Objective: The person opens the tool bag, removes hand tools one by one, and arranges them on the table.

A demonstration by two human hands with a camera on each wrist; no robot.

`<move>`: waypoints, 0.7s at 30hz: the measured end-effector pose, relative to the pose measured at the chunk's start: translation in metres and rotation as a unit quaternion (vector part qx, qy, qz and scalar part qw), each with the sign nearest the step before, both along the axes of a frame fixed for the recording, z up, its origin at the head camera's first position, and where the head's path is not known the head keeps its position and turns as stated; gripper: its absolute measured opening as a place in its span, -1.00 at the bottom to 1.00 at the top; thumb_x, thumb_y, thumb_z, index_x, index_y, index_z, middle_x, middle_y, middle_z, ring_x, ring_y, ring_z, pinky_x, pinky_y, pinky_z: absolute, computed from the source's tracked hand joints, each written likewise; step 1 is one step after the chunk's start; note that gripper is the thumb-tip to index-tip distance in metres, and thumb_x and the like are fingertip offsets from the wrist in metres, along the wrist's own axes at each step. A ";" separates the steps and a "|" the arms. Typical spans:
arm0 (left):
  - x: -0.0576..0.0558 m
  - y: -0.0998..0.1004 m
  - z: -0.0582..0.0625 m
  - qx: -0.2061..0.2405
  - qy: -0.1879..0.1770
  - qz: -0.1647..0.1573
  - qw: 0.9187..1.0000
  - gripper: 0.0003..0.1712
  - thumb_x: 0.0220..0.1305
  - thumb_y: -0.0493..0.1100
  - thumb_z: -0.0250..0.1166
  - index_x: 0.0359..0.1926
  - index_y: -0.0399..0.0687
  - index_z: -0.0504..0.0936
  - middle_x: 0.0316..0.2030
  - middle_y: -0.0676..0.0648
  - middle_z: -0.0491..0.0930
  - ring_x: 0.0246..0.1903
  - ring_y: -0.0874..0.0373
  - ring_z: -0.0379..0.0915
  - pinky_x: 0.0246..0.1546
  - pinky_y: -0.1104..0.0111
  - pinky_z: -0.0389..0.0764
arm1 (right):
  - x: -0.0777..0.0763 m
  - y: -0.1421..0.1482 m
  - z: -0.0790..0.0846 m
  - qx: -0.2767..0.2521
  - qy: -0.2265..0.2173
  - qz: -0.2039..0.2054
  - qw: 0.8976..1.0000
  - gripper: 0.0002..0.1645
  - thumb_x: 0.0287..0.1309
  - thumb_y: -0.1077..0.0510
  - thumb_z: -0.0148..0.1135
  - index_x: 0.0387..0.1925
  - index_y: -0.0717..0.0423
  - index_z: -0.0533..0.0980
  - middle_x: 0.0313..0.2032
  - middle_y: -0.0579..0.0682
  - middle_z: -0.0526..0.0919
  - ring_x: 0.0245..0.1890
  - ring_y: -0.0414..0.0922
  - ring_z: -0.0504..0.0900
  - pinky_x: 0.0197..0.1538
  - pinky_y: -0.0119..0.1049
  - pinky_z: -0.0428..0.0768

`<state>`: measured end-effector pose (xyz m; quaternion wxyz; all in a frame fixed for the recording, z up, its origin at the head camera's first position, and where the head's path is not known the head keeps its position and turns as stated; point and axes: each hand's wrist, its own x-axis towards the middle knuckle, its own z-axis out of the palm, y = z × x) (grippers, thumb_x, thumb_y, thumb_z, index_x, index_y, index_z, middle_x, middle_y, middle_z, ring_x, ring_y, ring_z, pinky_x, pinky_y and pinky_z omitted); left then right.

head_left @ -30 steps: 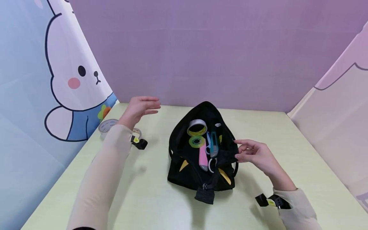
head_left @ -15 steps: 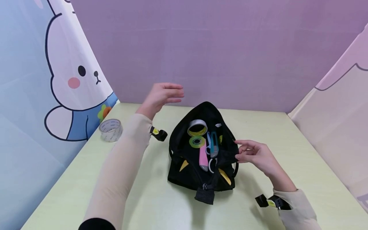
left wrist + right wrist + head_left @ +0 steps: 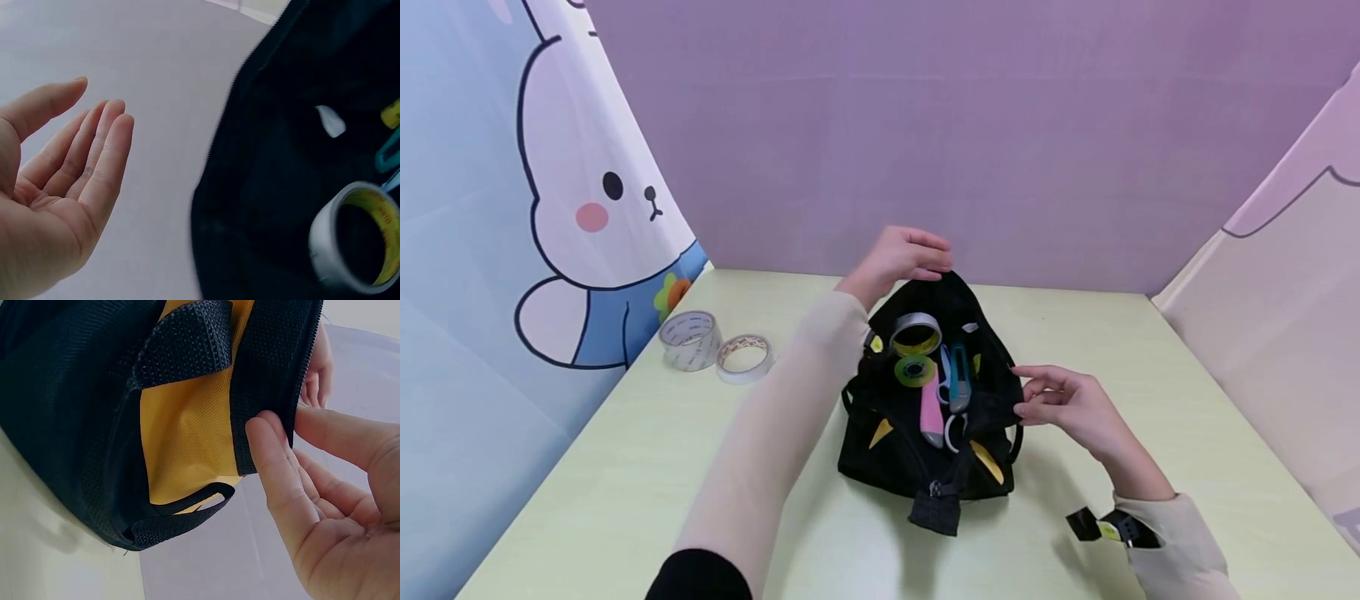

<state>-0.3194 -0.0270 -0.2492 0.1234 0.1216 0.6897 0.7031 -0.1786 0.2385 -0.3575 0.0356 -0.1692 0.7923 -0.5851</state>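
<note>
Less gap now between left fingers [image 3: 109, 159] and black bag [image 3: 891, 467].

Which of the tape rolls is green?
The green roll inside the black bag. The white roll there is yellow inside, while the clear roll and pale roll outside show no green.

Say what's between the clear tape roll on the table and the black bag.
In the head view, a narrower tape roll lies beside the clear tape roll; then the left sleeve crosses, hiding part of the stretch to the black bag.
</note>
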 end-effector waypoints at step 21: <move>-0.011 0.006 -0.056 -0.199 0.061 -0.016 0.978 -0.64 0.22 -0.32 0.40 0.04 -0.31 0.69 0.00 -0.22 0.67 -0.06 -0.03 0.61 0.05 0.16 0.62 | 0.000 -0.001 -0.003 -0.002 0.007 0.002 1.000 -0.39 0.13 0.49 0.29 0.23 0.54 0.37 -0.32 0.13 0.57 -0.33 -0.14 0.72 -0.20 -0.10 0.73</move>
